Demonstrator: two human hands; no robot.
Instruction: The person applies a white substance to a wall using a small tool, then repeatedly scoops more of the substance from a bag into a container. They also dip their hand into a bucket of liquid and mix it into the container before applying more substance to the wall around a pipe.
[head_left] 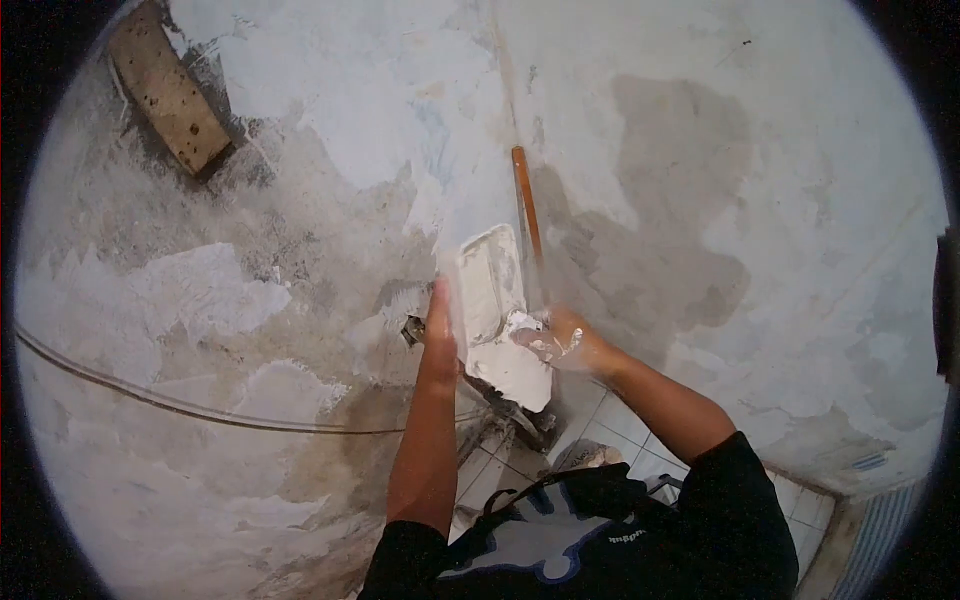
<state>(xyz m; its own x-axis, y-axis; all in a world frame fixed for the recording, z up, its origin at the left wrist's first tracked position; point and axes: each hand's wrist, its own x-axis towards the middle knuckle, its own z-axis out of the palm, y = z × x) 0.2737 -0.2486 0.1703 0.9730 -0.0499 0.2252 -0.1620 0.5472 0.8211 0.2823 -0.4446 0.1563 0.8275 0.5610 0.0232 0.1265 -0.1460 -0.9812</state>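
Note:
An oblong white tray (482, 290) with a raised rim, thickly smeared with white plaster (515, 370), is held out before the wall. My left hand (441, 320) grips it along the left side, the fingers partly hidden behind it. Over the tray's right side, my right hand (560, 338) is closed, coated in white plaster and a little blurred. A lump of plaster (522, 322) sits at its fingertips. Whether those fingers also hold a tool I cannot make out.
Patchy plastered wall (330, 200) fills most of the view. A wooden piece (168, 90) is at upper left, and an orange-brown stick (527, 200) is above the tray. A dark cable (200, 405) crosses at left. White floor tiles (615, 418) lie below.

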